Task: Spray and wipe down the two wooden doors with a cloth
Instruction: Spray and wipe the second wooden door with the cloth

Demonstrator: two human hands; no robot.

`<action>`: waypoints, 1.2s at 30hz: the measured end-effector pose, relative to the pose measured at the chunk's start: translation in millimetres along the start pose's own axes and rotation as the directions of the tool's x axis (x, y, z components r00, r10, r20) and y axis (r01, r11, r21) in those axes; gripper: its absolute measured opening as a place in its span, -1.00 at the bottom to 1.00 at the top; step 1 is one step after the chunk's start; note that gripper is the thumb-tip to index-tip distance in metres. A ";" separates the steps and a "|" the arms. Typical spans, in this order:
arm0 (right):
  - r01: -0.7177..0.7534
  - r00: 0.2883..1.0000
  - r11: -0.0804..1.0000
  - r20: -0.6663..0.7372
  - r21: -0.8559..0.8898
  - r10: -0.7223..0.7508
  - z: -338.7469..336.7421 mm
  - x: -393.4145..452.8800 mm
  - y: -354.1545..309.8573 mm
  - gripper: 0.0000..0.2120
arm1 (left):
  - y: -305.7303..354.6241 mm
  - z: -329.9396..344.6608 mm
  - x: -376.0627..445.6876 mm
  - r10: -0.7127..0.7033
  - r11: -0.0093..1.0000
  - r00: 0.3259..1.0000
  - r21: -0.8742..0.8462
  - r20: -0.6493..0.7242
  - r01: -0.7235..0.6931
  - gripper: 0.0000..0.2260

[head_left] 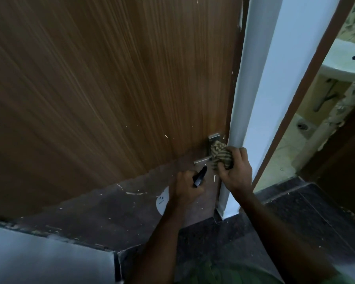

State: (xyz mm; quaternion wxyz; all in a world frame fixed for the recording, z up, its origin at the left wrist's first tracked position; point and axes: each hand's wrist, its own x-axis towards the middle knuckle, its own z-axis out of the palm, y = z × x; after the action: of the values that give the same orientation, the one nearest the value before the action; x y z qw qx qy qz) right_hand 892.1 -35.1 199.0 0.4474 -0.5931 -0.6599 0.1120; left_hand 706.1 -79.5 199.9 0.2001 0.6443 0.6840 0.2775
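Note:
A brown wood-grain door [111, 83] fills most of the head view, with pale flecks near its right edge. Its metal lever handle [203, 160] and square plate [214, 137] sit low on the right. My right hand [235, 173] grips a bunched striped cloth [220, 153] and presses it against the handle's base. Just left and below, my left hand [184, 187] holds the spray bottle, of which only the black nozzle [261, 177] shows, pointing up toward the lever. The bottle's body is hidden behind my hand.
A white door frame post [260, 89] stands right of the door. Beyond it an open doorway shows a white basin [344, 62] and tiled floor with a drain [301, 126]. Dark stone floor [295, 218] lies below. A white sticker [162, 200] is low on the door.

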 end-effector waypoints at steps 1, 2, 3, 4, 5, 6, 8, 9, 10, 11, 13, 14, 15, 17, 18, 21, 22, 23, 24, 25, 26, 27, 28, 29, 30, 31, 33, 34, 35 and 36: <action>0.014 1.000 1.000 0.025 0.004 -0.014 4.6 -4.4 -0.3 -0.54 | 0.4 -0.8 -2.3 0.020 1.000 1.000 -0.014 -0.014 -0.021 -0.73; 0.031 0.999 1.000 0.037 0.004 -0.031 9.8 -8.7 -0.9 -0.54 | 1.0 -2.2 -4.3 0.036 0.999 0.999 -0.030 -0.035 -0.037 -0.72; 0.038 0.999 0.999 0.038 0.003 -0.038 14.6 -12.8 -1.8 -0.53 | 2.2 -4.6 -6.2 0.045 0.998 0.997 -0.043 -0.061 -0.048 -0.72; 0.034 0.999 0.999 0.034 0.003 -0.034 19.2 -16.6 -2.2 -0.52 | 2.8 -7.8 -7.5 0.057 0.997 0.993 -0.052 -0.102 -0.062 -0.72; 0.025 0.999 1.000 0.027 0.006 -0.025 24.2 -20.1 -3.3 -0.51 | 3.5 -11.7 -8.1 0.070 0.995 0.986 -0.062 -0.152 -0.080 -0.72; 0.026 0.999 1.000 0.024 0.009 -0.027 29.5 -23.2 -5.8 -0.50 | 3.7 -15.3 -8.4 0.081 0.991 0.977 -0.086 -0.199 -0.100 -0.73; 0.106 0.993 0.994 0.048 0.009 -0.106 40.3 -28.6 -15.5 -0.50 | 4.4 -21.3 -8.5 0.079 0.979 0.967 -0.165 -0.244 -0.122 -0.78; 0.186 0.980 0.982 0.070 -0.004 -0.186 44.4 -30.3 -19.3 -0.52 | 5.3 -24.3 -8.0 0.081 0.971 0.965 -0.197 -0.249 -0.132 -0.79; 0.271 0.959 0.962 0.093 -0.032 -0.267 45.4 -30.7 -21.4 -0.55 | 5.5 -26.2 -7.1 0.084 0.965 0.960 -0.220 -0.268 -0.146 -0.78; 0.322 0.943 0.944 0.111 -0.066 -0.314 43.3 -28.9 -20.0 -0.56 | 5.3 -27.2 -6.5 0.088 0.960 0.951 -0.231 -0.296 -0.161 -0.75; 0.252 0.966 0.961 0.095 -0.111 -0.242 32.3 -18.1 -8.3 -0.57 | 5.8 -29.5 -3.3 0.094 0.952 0.934 -0.244 -0.344 -0.185 -0.71; 0.137 0.990 0.984 0.049 -0.114 -0.132 26.7 -12.1 -0.7 -0.58 | 6.1 -31.1 -1.3 0.091 0.953 0.929 -0.238 -0.358 -0.185 -0.68; 0.023 1.000 0.994 -0.001 -0.104 -0.023 22.4 -6.9 5.1 -0.57 | 7.0 -32.1 0.7 0.089 0.957 0.924 -0.224 -0.372 -0.182 -0.65; -0.036 0.999 0.995 -0.021 -0.092 0.034 26.5 -6.8 5.6 -0.54 | 10.0 -32.3 3.7 0.091 0.966 0.916 -0.187 -0.391 -0.176 -0.63; 0.023 1.000 0.996 0.006 -0.090 -0.022 31.3 -10.4 0.6 -0.54 | 12.3 -31.4 4.3 0.091 0.968 0.917 -0.180 -0.389 -0.173 -0.64; 0.266 0.959 0.960 0.120 -0.084 -0.255 39.3 -18.4 -5.8 -0.57 | 21.3 -28.8 7.3 0.121 0.963 0.929 -0.186 -0.349 -0.195 -0.72; 0.293 0.951 0.951 0.128 -0.096 -0.280 36.6 -15.7 -2.5 -0.57 | 25.0 -28.6 8.9 0.129 0.963 0.936 -0.184 -0.327 -0.197 -0.74; 0.285 0.955 0.952 0.119 -0.114 -0.271 33.0 -10.9 1.4 -0.56 | 28.9 -28.1 10.9 0.135 0.963 0.941 -0.183 -0.310 -0.199 -0.73; 0.244 0.967 0.961 0.109 -0.126 -0.232 29.1 -6.9 5.7 -0.55 | 32.4 -26.2 12.3 0.135 0.965 0.945 -0.179 -0.297 -0.194 -0.69; 0.173 0.982 0.977 0.096 -0.126 -0.162 25.3 -3.4 6.5 -0.55 | 35.3 -25.1 13.6 0.133 0.969 0.953 -0.166 -0.271 -0.183 -0.65; 0.076 0.995 0.991 0.078 -0.112 -0.067 20.2 -1.8 8.4 -0.57 | 39.4 -21.8 14.2 0.124 0.975 0.966 -0.154 -0.227 -0.161 -0.63; -0.024 0.998 0.996 0.049 -0.082 0.028 16.6 0.6 8.9 -0.60 | 43.8 -18.9 15.4 0.102 0.985 0.979 -0.121 -0.178 -0.124 -0.63; -0.120 0.993 0.992 0.019 -0.034 0.121 13.8 3.0 10.3 -0.62 | 48.1 -16.0 16.8 0.065 0.994 0.991 -0.076 -0.120 -0.074 -0.66; -0.202 0.979 0.979 -0.008 0.018 0.202 9.3 5.1 10.5 -0.64 | 51.6 -12.3 18.5 0.021 0.999 0.998 -0.032 -0.058 -0.023 -0.69; -0.249 0.968 0.966 -0.023 0.063 0.251 4.5 7.3 8.4 -0.64 | 54.5 -9.8 18.9 -0.010 1.000 1.000 -0.002 -0.013 0.010 -0.70; -0.267 0.962 0.958 -0.029 0.100 0.271 0.3 8.3 6.0 -0.65 | 57.7 -9.1 17.9 -0.029 0.999 0.999 0.020 0.017 0.028 -0.71; -0.280 0.959 0.950 -0.013 0.142 0.284 -5.7 12.4 3.0 -0.67 | 62.6 -10.1 17.6 -0.040 0.998 0.998 0.051 0.052 0.038 -0.71; -0.288 0.957 0.946 0.004 0.147 0.290 -7.1 14.6 2.3 -0.66 | 63.8 -11.0 17.4 -0.039 0.998 0.998 0.059 0.054 0.036 -0.72; -0.288 0.957 0.947 0.008 0.142 0.290 -9.4 15.8 2.0 -0.66 | 65.7 -9.6 15.6 -0.038 0.997 0.998 0.062 0.049 0.034 -0.72; -0.277 0.960 0.952 0.000 0.134 0.279 -11.4 18.5 0.6 -0.66 | 67.2 -8.2 13.8 -0.039 0.998 0.998 0.051 0.045 0.037 -0.73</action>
State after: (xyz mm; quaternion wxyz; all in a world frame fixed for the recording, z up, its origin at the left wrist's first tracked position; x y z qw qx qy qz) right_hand 902.6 -23.0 213.6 0.4719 -0.6500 -0.5567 0.2118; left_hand 751.4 -65.7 250.1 0.2048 0.6423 0.6979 0.2417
